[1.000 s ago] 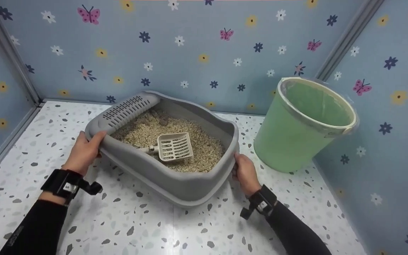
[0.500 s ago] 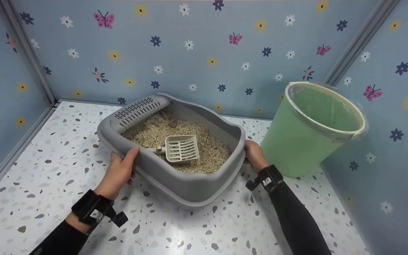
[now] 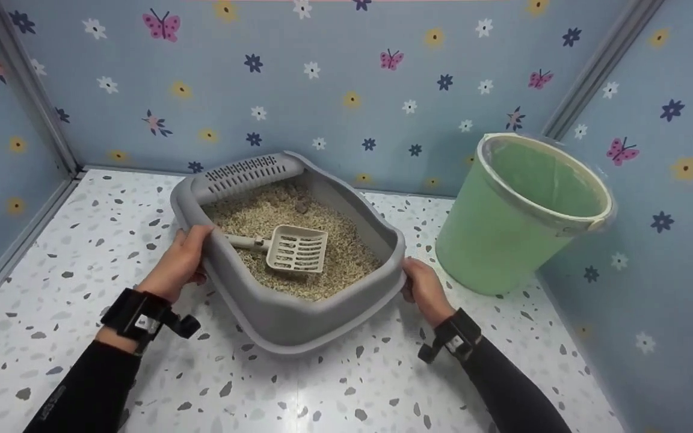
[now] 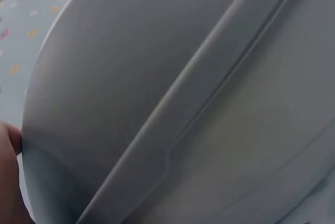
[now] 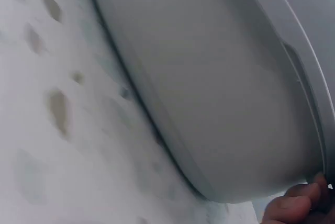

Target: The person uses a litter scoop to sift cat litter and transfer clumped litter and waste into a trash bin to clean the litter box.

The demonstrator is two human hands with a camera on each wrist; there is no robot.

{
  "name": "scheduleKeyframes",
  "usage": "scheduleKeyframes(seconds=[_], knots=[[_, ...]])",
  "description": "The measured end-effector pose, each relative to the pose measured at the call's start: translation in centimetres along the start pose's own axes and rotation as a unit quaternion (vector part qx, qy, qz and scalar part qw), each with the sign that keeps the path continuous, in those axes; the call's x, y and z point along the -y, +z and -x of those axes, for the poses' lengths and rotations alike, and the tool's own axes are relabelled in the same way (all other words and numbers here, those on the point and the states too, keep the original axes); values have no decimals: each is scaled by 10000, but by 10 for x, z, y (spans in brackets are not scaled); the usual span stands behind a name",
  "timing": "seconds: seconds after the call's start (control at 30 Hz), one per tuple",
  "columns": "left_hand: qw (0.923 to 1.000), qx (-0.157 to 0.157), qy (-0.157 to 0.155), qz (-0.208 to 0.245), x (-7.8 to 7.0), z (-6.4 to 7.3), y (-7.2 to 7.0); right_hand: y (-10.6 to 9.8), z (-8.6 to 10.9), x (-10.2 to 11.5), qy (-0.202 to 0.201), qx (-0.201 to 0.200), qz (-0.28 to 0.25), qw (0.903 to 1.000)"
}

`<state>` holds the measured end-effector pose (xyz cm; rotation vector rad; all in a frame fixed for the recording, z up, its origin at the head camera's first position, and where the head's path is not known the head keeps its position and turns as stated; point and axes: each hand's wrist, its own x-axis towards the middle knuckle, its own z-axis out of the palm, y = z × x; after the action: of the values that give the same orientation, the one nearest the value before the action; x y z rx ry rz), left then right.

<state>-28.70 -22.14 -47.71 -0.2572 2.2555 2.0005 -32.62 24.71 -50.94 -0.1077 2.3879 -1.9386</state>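
A grey litter box (image 3: 289, 325) stands askew on the speckled floor in the head view, holding tan granular litter (image 3: 352, 258). A beige slotted scoop (image 3: 296, 249) lies on the litter, its handle toward the left wall. My left hand (image 3: 175, 267) grips the box's left side, thumb on the rim and fingers below. Against the right end, my right hand (image 3: 428, 291) holds the box under its outer ledge. In the right wrist view, curled fingers (image 5: 293, 208) touch that ledge. The left wrist view is mostly filled by the box's outer wall (image 4: 125, 67).
A pale green bin (image 3: 491, 234) with a clear liner stands right of the box, close to my right hand. Flowered blue panels (image 3: 322, 84) enclose the floor at the back and both sides. A perforated step (image 3: 247, 174) spans the box's back left end.
My left hand shifts along the box's left side. The box turns clockwise as seen from above, its front corner swinging left. The scoop turns with it; my right hand stays at the right end.
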Motion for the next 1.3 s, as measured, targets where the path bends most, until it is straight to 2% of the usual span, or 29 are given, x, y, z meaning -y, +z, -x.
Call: scheduleKeyframes(seconds=[0.13, 0.23, 0.33, 0.43, 0.53, 0.67, 0.87, 1.1, 1.3], knots=[[9999, 71, 89, -104, 2, 11, 0, -1, 0, 6, 97, 334, 203, 9992], [9992, 166, 163, -320, 2, 28, 10, -6, -19, 13, 24, 534, 697, 9961], [9987, 250, 267, -357, 0, 39, 23, -12, -42, 20, -81, 685, 1036, 9922], [9991, 231, 272, -214, -1, 43, 33, -15, -58, 22, 38, 815, 1049, 9911], [9997, 90, 194, -143, 0, 43, 36, -14, -61, 20, 277, 905, 1013, 9903], [9996, -87, 225, -148, 1, 41, 34, -12, -54, 16, 367, 913, 907, 9910], [9993, -30, 315, -186, 2, 36, 23, -7, -37, 9, 83, 1071, 654, 9921], [9976, 368, 534, -258, 6, 17, 4, 1, -5, 6, 136, 1372, 78, 9904], [9924, 815, 920, -104, 6, 1, -4, 4, 25, 4, 116, 1630, -148, 9865]])
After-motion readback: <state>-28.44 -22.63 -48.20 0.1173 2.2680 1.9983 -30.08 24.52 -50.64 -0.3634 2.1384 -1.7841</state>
